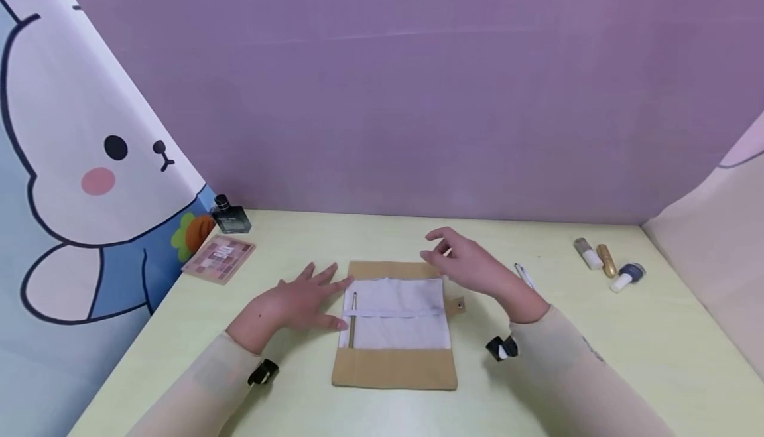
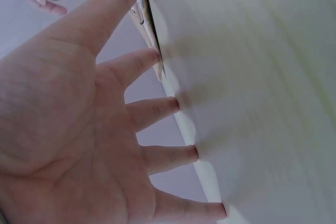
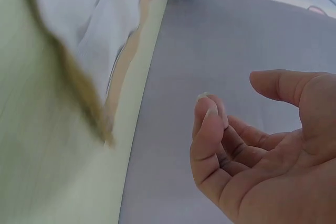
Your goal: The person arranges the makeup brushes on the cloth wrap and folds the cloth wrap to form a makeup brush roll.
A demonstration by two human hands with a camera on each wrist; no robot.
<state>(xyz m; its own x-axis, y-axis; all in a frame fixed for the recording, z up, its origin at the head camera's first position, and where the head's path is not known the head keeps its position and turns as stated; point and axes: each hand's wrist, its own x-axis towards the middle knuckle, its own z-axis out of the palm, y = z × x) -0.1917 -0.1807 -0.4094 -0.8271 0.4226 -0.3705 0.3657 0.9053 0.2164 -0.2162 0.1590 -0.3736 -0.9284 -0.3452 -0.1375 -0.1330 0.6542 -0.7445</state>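
The flat tan fabric roll-up case with a white inner panel [image 1: 394,324] lies unrolled on the pale yellow-green table [image 1: 597,344] and serves as the landmark. One slim gold-handled brush [image 1: 353,321] sits tucked under the case's white elastic band at its left edge; the other slots along the band appear unfilled, so the loading judges as barely begun. A thin white pen-like stick [image 1: 524,276] lies on the table right of the case, not yet picked up.

The left hand [image 1: 298,304] rests flat at the case's left edge, fingers spread straight, holding nothing. The right hand [image 1: 471,264] hovers above the case's upper right corner, fingers loosely curled and empty.

Well right of the case lie three small cosmetic bottles [image 1: 609,266]; far left of it are a pink eyeshadow palette [image 1: 218,259] and a dark square perfume bottle [image 1: 229,217].

Both wrist views are motion-blurred. The brush head is hidden under the panel. The stick's nature cannot be made out.
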